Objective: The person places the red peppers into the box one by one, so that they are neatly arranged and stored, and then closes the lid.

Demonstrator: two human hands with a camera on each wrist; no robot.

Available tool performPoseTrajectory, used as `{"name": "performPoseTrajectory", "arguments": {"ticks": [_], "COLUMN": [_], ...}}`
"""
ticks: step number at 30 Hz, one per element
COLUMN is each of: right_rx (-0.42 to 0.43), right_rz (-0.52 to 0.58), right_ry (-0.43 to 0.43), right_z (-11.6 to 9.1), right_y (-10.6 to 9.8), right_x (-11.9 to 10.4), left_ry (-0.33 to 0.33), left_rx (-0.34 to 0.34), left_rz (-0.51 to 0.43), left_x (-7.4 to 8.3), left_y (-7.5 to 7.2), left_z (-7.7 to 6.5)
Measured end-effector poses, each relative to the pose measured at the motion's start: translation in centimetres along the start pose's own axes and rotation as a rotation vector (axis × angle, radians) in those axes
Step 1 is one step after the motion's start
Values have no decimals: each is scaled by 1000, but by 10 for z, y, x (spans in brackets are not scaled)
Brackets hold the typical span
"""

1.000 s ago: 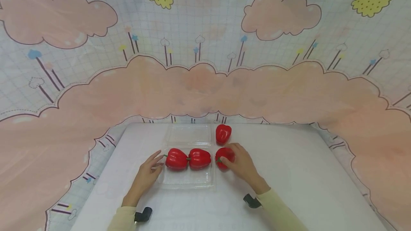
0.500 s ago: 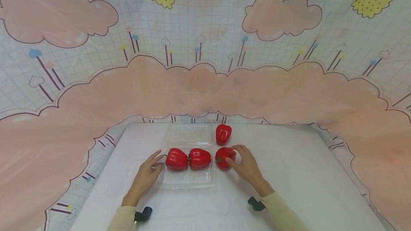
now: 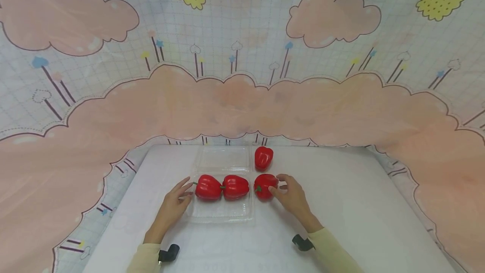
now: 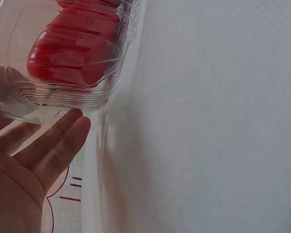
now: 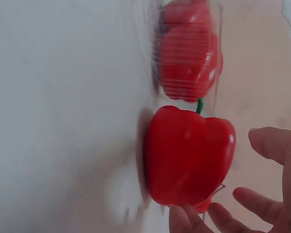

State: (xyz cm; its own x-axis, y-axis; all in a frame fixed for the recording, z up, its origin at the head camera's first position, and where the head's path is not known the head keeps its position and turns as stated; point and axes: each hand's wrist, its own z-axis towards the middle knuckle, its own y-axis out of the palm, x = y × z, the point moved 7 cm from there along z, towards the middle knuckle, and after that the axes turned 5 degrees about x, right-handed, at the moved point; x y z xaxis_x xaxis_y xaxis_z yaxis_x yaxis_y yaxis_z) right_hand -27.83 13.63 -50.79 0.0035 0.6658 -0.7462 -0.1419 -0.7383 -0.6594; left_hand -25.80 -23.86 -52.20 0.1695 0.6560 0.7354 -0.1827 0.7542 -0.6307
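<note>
Two red bell peppers lie end to end in the clear plastic clamshell box [image 3: 217, 212], a left pepper [image 3: 208, 187] and a right pepper [image 3: 235, 187]. My left hand [image 3: 172, 207] has its fingers extended at the box's left wall; in the left wrist view the fingertips touch or nearly touch the ribbed side. A third pepper [image 3: 264, 186] rests on the table just right of the box, green stem toward it. Around its right side is my right hand [image 3: 293, 197], fingers loosely bent. In the right wrist view the thumb [image 5: 269, 143] stands apart from this pepper, with fingertips close to its bottom end.
A fourth red pepper [image 3: 263, 158] lies behind, beside the box's lid [image 3: 224, 158], which is laid back flat. The white table [image 3: 360, 205] extends to both sides. Behind it hangs a cloth [image 3: 242, 104] printed with clouds.
My right hand has loosened from the pepper right of the box and drawn back slightly to the right. The pepper stays in place. My left hand has not visibly moved.
</note>
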Motion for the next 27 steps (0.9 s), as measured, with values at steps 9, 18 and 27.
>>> {"name": "performPoseTrajectory", "arguments": {"ticks": [9, 18, 27], "right_rx": [-35, -13, 26], "right_rz": [3, -19, -13], "right_ry": [-2, -8, -16], "right_z": [3, 10, 13], "right_y": [11, 18, 22], "right_x": [4, -1, -2], "left_ry": [-9, -9, -21], "left_rx": [2, 3, -2], "left_rz": [13, 7, 9], "left_x": [0, 0, -2], "left_y": [0, -1, 1], "left_z": [0, 0, 0]}}
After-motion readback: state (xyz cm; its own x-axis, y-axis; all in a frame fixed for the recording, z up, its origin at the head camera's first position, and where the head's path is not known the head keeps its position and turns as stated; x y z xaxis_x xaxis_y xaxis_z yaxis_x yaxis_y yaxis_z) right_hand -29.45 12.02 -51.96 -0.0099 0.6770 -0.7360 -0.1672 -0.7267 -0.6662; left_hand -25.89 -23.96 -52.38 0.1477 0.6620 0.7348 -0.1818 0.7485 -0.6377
